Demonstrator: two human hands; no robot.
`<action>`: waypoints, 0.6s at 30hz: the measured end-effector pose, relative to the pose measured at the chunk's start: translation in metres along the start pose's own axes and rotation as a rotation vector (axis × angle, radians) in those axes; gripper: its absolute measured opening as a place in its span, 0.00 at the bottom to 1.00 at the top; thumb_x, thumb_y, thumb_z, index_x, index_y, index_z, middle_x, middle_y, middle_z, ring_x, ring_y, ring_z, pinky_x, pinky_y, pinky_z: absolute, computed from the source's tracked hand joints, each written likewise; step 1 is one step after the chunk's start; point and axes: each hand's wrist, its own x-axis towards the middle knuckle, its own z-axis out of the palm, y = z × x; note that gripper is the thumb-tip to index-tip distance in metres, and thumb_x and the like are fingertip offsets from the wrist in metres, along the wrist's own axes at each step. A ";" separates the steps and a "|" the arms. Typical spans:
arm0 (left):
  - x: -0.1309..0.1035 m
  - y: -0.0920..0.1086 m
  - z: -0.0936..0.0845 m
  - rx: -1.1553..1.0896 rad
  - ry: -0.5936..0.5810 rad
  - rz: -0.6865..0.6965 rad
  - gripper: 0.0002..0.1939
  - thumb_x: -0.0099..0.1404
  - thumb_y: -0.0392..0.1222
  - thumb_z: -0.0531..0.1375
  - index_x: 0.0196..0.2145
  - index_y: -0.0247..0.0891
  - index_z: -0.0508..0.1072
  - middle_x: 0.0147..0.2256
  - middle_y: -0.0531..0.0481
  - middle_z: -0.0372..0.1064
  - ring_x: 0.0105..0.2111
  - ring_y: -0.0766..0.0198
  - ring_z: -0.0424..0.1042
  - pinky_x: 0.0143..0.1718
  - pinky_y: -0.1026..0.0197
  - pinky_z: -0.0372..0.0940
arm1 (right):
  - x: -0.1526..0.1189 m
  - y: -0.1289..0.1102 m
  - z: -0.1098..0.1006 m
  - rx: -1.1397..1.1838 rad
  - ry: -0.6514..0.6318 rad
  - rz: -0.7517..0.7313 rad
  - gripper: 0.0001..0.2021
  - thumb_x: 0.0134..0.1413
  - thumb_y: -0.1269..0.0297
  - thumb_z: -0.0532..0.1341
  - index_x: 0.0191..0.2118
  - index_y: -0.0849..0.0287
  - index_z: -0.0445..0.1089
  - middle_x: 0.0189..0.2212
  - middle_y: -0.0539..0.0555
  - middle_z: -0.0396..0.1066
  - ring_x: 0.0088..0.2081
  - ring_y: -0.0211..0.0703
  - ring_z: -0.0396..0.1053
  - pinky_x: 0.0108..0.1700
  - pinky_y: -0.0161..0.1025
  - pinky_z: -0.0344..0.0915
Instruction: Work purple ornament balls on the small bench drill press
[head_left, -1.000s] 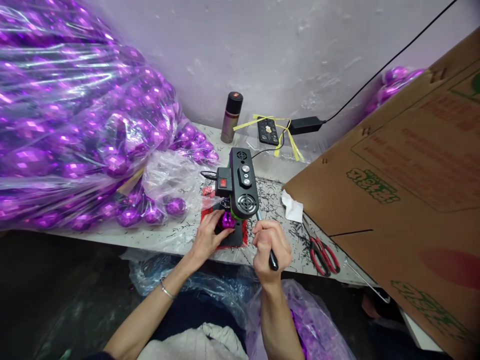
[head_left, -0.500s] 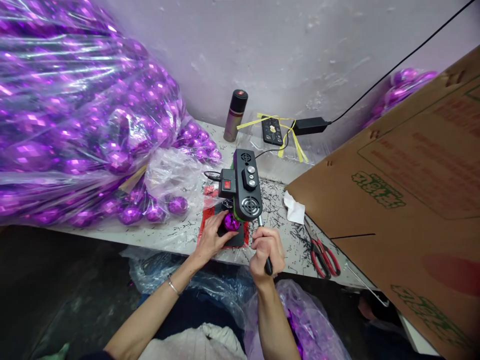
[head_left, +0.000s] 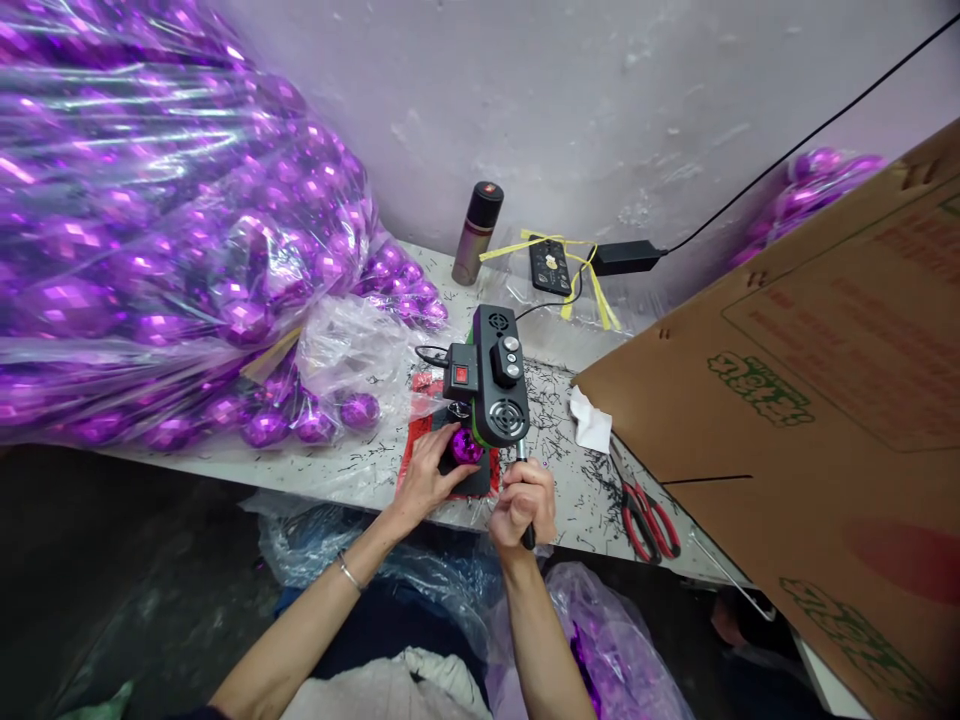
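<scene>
A shiny purple ball (head_left: 466,447) sits on the dark base of a small black press machine (head_left: 501,375), under its head. Fingers and thumb of my left hand (head_left: 429,478) are closed around the ball's near left side. My right hand (head_left: 523,502) grips the black-ended lever handle (head_left: 529,537), which comes down from the machine's front right. A red switch shows on the box at the machine's left side. Red material (head_left: 415,440) lies under the base. The contact between the machine head and the ball is hidden from above.
A large clear bag of purple balls (head_left: 180,230) fills the left. A spray can (head_left: 477,233), a phone (head_left: 550,265) and a black power adapter (head_left: 624,257) are at the back. Red-handled scissors (head_left: 649,522) and white paper (head_left: 590,420) lie beside a cardboard box (head_left: 810,400). Black bits litter the table (head_left: 352,465).
My right hand and the lever handle have shifted slightly left and up relative to the machine. My left hand stays on the ball. The whole view has moved a little.
</scene>
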 end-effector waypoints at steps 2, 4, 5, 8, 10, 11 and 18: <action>0.000 -0.001 0.001 -0.003 0.002 0.004 0.30 0.63 0.53 0.63 0.58 0.39 0.64 0.52 0.40 0.70 0.53 0.50 0.70 0.53 0.47 0.64 | -0.002 0.002 0.000 0.000 0.000 -0.006 0.17 0.68 0.64 0.47 0.26 0.56 0.62 0.26 0.48 0.63 0.26 0.38 0.64 0.36 0.45 0.66; 0.000 -0.001 0.001 -0.006 0.007 0.008 0.29 0.63 0.53 0.63 0.58 0.39 0.64 0.52 0.40 0.70 0.52 0.51 0.70 0.53 0.48 0.64 | -0.003 0.004 0.000 0.002 -0.002 -0.009 0.17 0.68 0.64 0.47 0.26 0.55 0.62 0.26 0.49 0.62 0.26 0.39 0.64 0.36 0.45 0.66; 0.000 -0.001 0.001 -0.008 0.008 0.010 0.29 0.63 0.53 0.63 0.58 0.39 0.64 0.52 0.39 0.71 0.52 0.51 0.70 0.53 0.48 0.64 | -0.003 0.004 0.000 0.004 -0.004 -0.010 0.18 0.68 0.64 0.47 0.26 0.55 0.62 0.25 0.49 0.62 0.26 0.39 0.64 0.36 0.46 0.66; 0.001 -0.002 0.001 -0.014 0.008 0.020 0.29 0.63 0.53 0.64 0.57 0.38 0.65 0.51 0.39 0.71 0.52 0.51 0.71 0.53 0.48 0.64 | -0.003 0.004 0.000 0.009 -0.009 -0.006 0.17 0.67 0.65 0.47 0.26 0.55 0.61 0.26 0.49 0.62 0.26 0.39 0.64 0.36 0.46 0.66; 0.002 -0.002 0.001 -0.019 0.004 0.027 0.30 0.62 0.53 0.64 0.57 0.38 0.65 0.51 0.39 0.71 0.52 0.51 0.71 0.53 0.49 0.64 | -0.004 0.005 0.000 0.010 -0.012 -0.002 0.17 0.67 0.65 0.46 0.26 0.55 0.61 0.26 0.49 0.62 0.26 0.39 0.64 0.37 0.47 0.67; 0.002 -0.001 0.000 -0.020 0.001 0.029 0.30 0.62 0.53 0.64 0.57 0.38 0.65 0.52 0.39 0.71 0.52 0.50 0.70 0.53 0.49 0.64 | -0.004 0.006 0.000 0.010 -0.013 0.000 0.17 0.67 0.65 0.46 0.26 0.55 0.60 0.26 0.49 0.62 0.26 0.40 0.64 0.37 0.48 0.67; 0.005 0.000 -0.001 -0.025 -0.020 0.029 0.30 0.62 0.52 0.64 0.58 0.38 0.64 0.52 0.39 0.70 0.52 0.50 0.70 0.53 0.47 0.64 | 0.000 0.005 -0.001 0.013 -0.040 -0.033 0.17 0.66 0.65 0.48 0.24 0.56 0.61 0.26 0.49 0.63 0.27 0.39 0.64 0.35 0.44 0.65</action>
